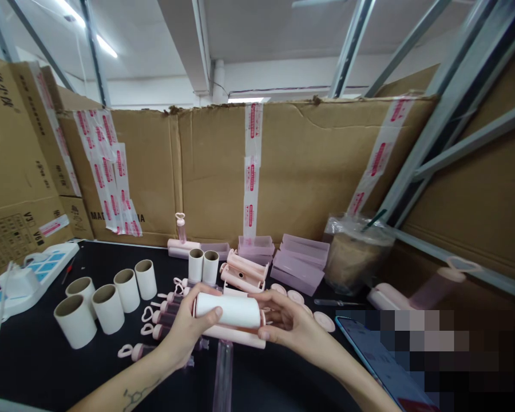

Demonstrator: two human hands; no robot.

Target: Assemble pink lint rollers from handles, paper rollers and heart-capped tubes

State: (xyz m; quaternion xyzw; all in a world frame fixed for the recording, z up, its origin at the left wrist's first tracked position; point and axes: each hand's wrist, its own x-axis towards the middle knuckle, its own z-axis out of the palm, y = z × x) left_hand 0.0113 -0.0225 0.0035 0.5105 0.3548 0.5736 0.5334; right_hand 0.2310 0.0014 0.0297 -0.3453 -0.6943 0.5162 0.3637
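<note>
Near the front middle of the table, a white roll (229,311) lies lengthwise in a pale pink plastic holder (236,336). My left hand (193,320) is closed around the left end, its thumb pressed on the roll. At the right end, the fingers and thumb of my right hand (285,320) pinch the holder's edge. Under the holder a clear pinkish tube (224,375) points toward me. Several pink pieces with loop handles (148,329) lie left of my left hand, partly hidden by it. Beyond my hands sit more pink holder parts (242,273).
Several white cardboard-cored rolls (75,321) stand at left, with two rolls (203,266) further back. Translucent lilac boxes (300,263) and a plastic-wrapped container (356,257) stand behind. Flat pink discs (324,321) and a phone (381,366) lie right; a power strip (47,277) lies far left. Cardboard walls (210,166) enclose the table.
</note>
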